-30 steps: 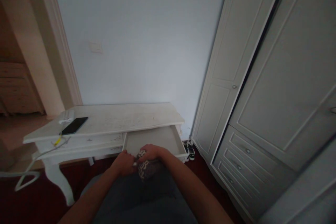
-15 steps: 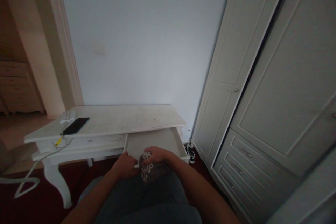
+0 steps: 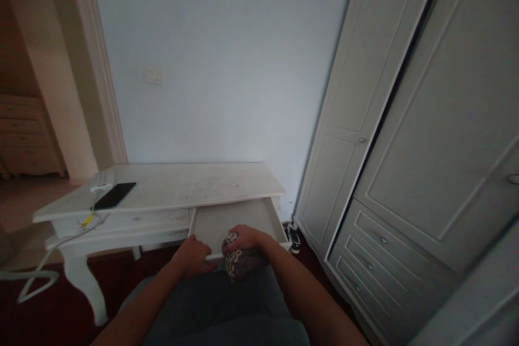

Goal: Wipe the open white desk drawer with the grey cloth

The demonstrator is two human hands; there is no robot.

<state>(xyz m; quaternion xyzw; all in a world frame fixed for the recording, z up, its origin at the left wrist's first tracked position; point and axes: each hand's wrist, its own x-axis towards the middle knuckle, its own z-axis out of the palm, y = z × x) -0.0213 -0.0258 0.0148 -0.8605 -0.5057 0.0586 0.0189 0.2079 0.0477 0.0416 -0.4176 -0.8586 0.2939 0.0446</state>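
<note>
Gripping cloth [image 3: 240, 266] in right hand [image 3: 245, 238], at front edge of open drawer [image 3: 251, 220] in table [image 3: 178, 184]; clasping same edge with left hand [image 3: 191, 255]. Best to brace drawer firmly, press cloth evenly and hold loose folds clear of left fingers.

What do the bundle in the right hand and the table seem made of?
The bundle in the right hand looks like soft, matt fabric: it bunches under the fingers; fibre unclear. The table looks like painted wood, dull white with dark scuffs on top, though it could be board.
</note>
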